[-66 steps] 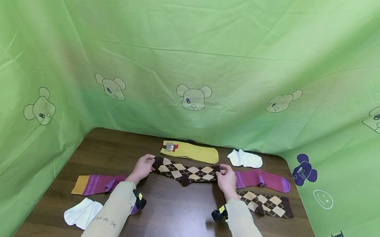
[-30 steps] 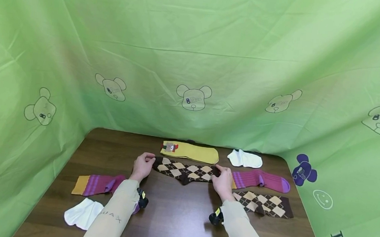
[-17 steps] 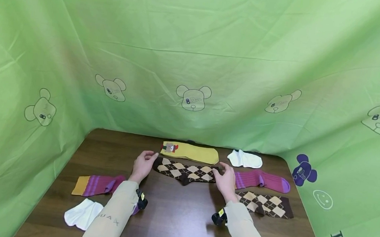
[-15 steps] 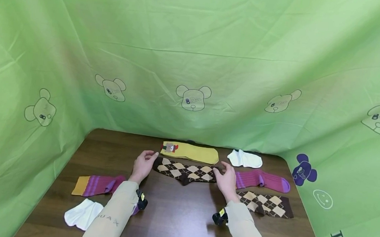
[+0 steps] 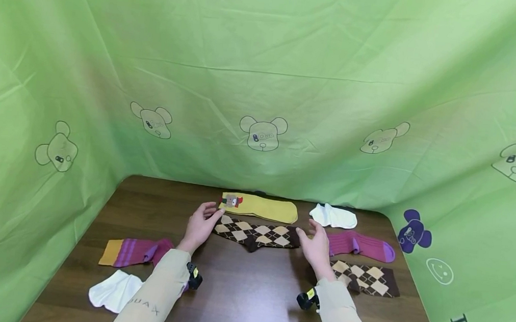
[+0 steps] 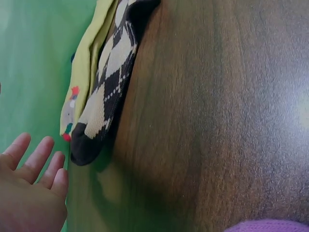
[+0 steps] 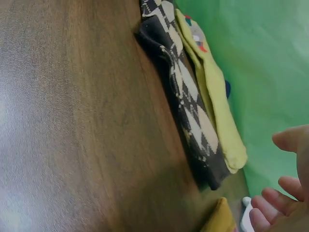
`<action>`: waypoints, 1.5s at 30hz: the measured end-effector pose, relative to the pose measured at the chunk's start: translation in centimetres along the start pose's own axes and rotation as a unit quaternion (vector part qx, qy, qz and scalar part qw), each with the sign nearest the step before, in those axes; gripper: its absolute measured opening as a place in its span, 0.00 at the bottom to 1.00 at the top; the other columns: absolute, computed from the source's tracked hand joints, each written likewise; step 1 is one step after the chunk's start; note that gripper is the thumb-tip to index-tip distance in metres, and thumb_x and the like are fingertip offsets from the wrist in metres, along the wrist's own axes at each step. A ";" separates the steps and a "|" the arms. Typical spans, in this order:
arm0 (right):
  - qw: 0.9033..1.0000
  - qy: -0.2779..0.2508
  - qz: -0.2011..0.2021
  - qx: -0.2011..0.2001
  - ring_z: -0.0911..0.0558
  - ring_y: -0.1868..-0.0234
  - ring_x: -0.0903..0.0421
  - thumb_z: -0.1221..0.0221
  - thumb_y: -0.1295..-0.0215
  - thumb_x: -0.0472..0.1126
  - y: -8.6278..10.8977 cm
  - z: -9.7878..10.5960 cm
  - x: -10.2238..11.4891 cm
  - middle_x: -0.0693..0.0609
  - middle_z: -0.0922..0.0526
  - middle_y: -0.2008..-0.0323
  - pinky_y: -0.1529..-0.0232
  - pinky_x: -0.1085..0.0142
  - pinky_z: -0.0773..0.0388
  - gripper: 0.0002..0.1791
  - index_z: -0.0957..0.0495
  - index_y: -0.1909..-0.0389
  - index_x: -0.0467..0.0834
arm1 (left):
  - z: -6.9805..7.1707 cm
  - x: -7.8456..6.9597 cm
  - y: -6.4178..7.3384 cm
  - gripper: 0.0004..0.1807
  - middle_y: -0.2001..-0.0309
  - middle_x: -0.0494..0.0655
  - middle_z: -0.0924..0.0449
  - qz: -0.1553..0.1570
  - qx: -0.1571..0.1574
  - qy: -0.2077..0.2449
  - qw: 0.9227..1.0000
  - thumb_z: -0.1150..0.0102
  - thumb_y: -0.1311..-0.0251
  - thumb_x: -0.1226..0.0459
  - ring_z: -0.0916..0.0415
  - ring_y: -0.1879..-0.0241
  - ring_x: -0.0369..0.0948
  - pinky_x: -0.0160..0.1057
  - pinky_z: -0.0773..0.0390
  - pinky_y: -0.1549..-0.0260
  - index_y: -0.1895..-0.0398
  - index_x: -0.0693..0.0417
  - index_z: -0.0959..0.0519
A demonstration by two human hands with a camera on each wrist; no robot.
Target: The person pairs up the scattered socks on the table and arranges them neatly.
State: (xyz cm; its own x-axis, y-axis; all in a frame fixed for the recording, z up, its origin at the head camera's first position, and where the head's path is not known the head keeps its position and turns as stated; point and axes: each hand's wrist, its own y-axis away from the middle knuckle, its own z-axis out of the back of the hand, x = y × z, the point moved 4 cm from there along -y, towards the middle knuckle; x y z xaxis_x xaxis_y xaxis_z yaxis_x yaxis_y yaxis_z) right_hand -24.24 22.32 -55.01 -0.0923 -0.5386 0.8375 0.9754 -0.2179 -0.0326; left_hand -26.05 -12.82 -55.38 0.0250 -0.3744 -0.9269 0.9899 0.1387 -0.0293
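A brown-and-cream argyle sock (image 5: 256, 234) lies flat at mid-table, in front of a yellow sock (image 5: 263, 207) with a bear face on it. My left hand (image 5: 200, 226) hovers by its dark left end, fingers spread and holding nothing. In the left wrist view, that hand (image 6: 29, 193) is apart from the sock's dark toe (image 6: 86, 147). My right hand (image 5: 317, 247) is off the other end, also with loose fingers. The right wrist view has this hand (image 7: 289, 193) beside the sock's dark cuff (image 7: 218, 174), with a gap between them.
On the right lie a white sock (image 5: 333, 216), a magenta sock (image 5: 367, 246) and another argyle sock (image 5: 374, 280). A magenta sock with an orange cuff (image 5: 113, 252) and a white sock (image 5: 113, 290) lie left, partly behind my left arm. Green cloth (image 5: 264, 95) surrounds the table.
Both hands have let go of the argyle sock, which now lies flat. Since half a second ago, both have shifted slightly right with fingers opening wider.
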 end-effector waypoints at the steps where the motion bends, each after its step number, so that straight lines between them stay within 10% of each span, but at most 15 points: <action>1: 1.000 0.001 0.001 -0.001 0.27 0.37 0.36 0.36 0.32 0.43 0.0 0.2 0.1 0.31 0.29 0.35 0.38 0.44 0.32 0.36 0.36 0.29 0.31 | -0.1 -0.1 0.1 0.33 0.40 0.59 0.21 -0.002 0.002 0.002 1.000 0.38 0.32 0.46 0.26 0.40 0.54 0.54 0.32 0.38 0.34 0.60 0.27; 45: 0.996 0.016 -0.044 -0.075 0.34 0.31 0.32 0.40 0.27 0.52 2.9 10.7 -3.6 0.29 0.35 0.30 0.33 0.43 0.37 0.42 0.43 0.25 0.31 | -8.8 -4.9 5.4 0.35 0.34 0.51 0.26 -0.094 0.157 -0.016 0.983 0.36 0.35 0.45 0.31 0.34 0.51 0.57 0.34 0.36 0.31 0.53 0.29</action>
State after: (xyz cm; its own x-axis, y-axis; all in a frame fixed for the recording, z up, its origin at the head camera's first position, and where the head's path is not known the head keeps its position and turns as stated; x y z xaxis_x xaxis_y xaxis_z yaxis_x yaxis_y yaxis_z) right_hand -18.91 32.33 -52.31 -0.1850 -0.5378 0.8225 0.9225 -0.3836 -0.0434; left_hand -22.06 -2.17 -54.29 -0.1621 -0.3952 -0.9042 0.9718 -0.2229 -0.0768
